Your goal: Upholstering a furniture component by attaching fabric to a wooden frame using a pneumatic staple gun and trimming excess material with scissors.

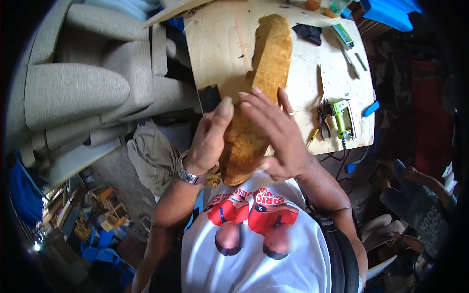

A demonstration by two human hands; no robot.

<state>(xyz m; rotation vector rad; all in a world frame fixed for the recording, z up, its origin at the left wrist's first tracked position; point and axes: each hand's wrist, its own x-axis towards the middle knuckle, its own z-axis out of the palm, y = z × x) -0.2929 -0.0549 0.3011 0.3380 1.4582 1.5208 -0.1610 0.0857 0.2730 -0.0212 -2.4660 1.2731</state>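
A long golden-brown piece [273, 58] with an uneven, notched left edge slants from the table toward my chest; its fuzzy-looking surface could be cloth or wood, I cannot tell. My left hand [210, 134], with a metal watch at the wrist, grips its left edge near the close end, thumb up and fingers mostly hidden behind it. Across its upper face lies my right hand [276, 129], fingers stretched and a ring on one of them. A black patch [209, 98] rests on the table [215, 49] left of the piece.
Right on the table are a green staple gun [340, 119] with a hose, pliers [323, 119], a yellow-handled screwdriver [313, 136], a green box [343, 36] and black cloth [308, 33]. Grey upholstered seats [78, 93] crowd the left. Another person [420, 205] sits at lower right.
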